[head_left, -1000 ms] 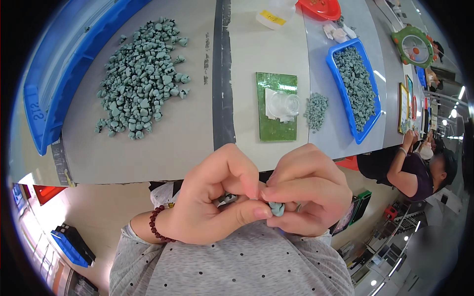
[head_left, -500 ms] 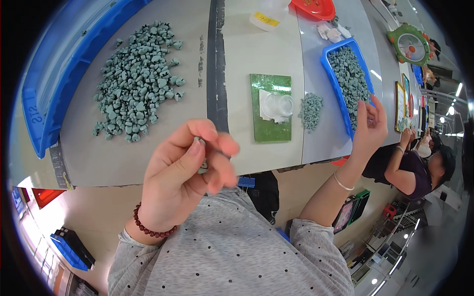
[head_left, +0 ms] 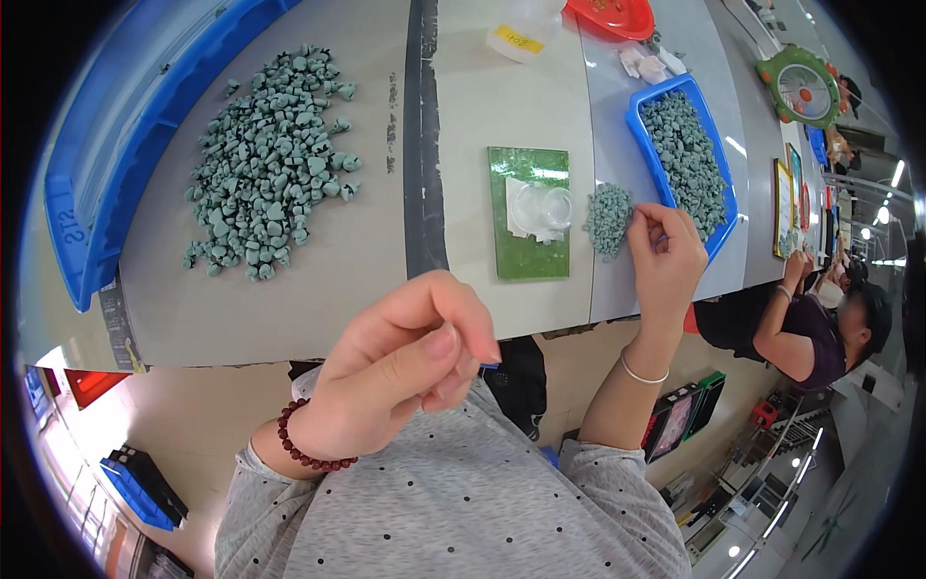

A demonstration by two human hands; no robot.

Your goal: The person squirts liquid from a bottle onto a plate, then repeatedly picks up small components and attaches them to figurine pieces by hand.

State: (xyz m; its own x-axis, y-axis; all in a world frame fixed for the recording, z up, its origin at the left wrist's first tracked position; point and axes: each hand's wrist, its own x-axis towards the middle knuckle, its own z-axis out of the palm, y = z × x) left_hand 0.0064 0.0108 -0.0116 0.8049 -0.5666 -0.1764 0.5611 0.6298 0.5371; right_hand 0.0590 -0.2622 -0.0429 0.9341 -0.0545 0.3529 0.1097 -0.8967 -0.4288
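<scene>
My left hand (head_left: pixel 410 372) hovers in front of my body, its thumb pressed toward curled fingers. Whatever those fingers hold, if anything, is hidden. Over the table's right part, my right hand (head_left: pixel 667 256) has thumb and forefinger pinched at the near right edge of a small pile of tiny grey-green pieces (head_left: pixel 609 220). Anything in that pinch is too small to make out. Just right of it is a blue tray (head_left: pixel 730 214) full of similar small pieces. To the left spreads a big heap of larger grey-green pieces with dark parts (head_left: pixel 265 159).
Between the heaps lies a green board (head_left: pixel 526 262) bearing a small clear round dish (head_left: pixel 542 205) on white paper. A long blue bin (head_left: pixel 106 207) lines the left side. A clear container (head_left: pixel 526 24) and red dish (head_left: pixel 617 17) stand far back. Another person (head_left: pixel 820 333) works at right.
My right hand has moved left from the blue tray to the small pile. My left hand has come nearer and rightward; the small grey-green piece seen in its fingers before is now out of sight.
</scene>
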